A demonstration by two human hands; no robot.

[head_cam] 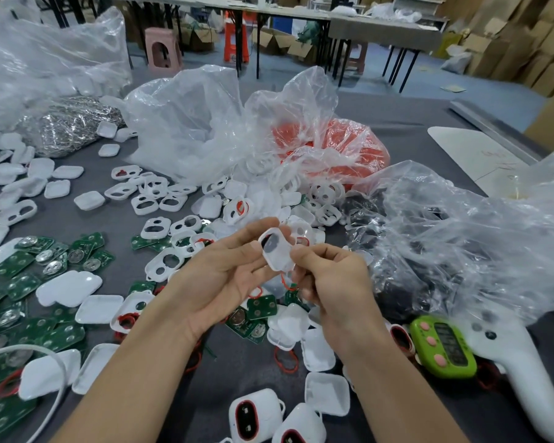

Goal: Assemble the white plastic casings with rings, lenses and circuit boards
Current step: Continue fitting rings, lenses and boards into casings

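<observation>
Over the middle of the table (253,366), two hands held one white casing (277,252) up in the air. The left hand (218,273) lay palm up, and its fingers (247,235) curled round the casing's left side. The right hand (330,282) pinched the casing's right edge with thumb and first finger, and its other fingers were curled in. A dark oval showed near the casing's top. A red ring (287,282) and a small green board (290,295) hung just under it, partly hidden by the right hand.

At 9 o'clock from the hands lay many green boards (23,276) with round silver batteries (28,241) on them, mixed with white lids (68,287). At 11 o'clock lay open casings (147,203) with holes in them. At 12 o'clock sat crumpled clear bags (189,123), and at 1 o'clock a bag of red parts (343,145). At 3 o'clock a clear bag held dark parts (429,251). At 5 o'clock lay a green timer (442,350) with pink buttons, just beside a white controller (525,388). At 6 o'clock, low in the view, sat two closed casings (256,414) with red-rimmed dark ovals.
</observation>
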